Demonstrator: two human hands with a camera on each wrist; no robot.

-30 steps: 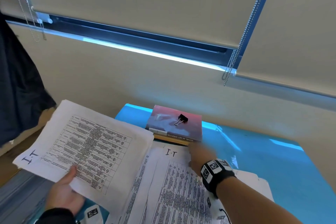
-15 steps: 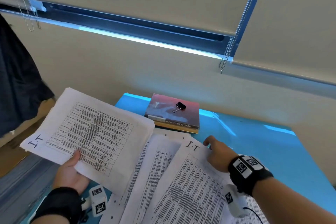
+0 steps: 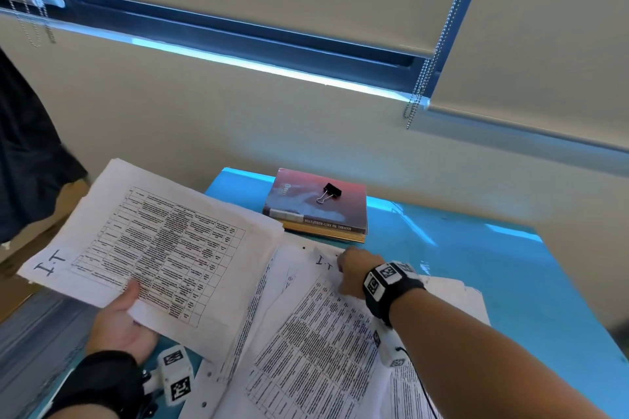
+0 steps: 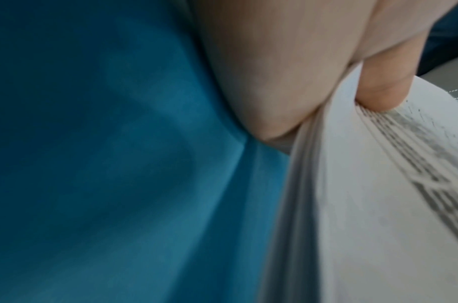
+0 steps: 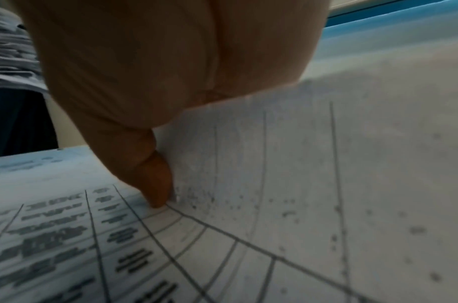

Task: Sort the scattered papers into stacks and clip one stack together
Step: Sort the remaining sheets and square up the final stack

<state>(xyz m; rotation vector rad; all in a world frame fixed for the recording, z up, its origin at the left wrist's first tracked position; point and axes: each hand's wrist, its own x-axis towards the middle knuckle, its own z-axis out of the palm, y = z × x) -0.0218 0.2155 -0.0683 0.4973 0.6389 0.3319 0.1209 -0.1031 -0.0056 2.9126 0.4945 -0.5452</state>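
Right hand (image 3: 352,270) returned forward, pinching thin printed sheet (image 3: 316,343).

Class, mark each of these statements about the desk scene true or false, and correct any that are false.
1. The binder clip lies on the book. True.
2. The left hand holds a stack of papers lifted off the table. True.
3. The right hand grips the binder clip. False: it pinches the corner of a sheet on the table.
4. The held stack is already clipped. False: the clip sits unused on the book.
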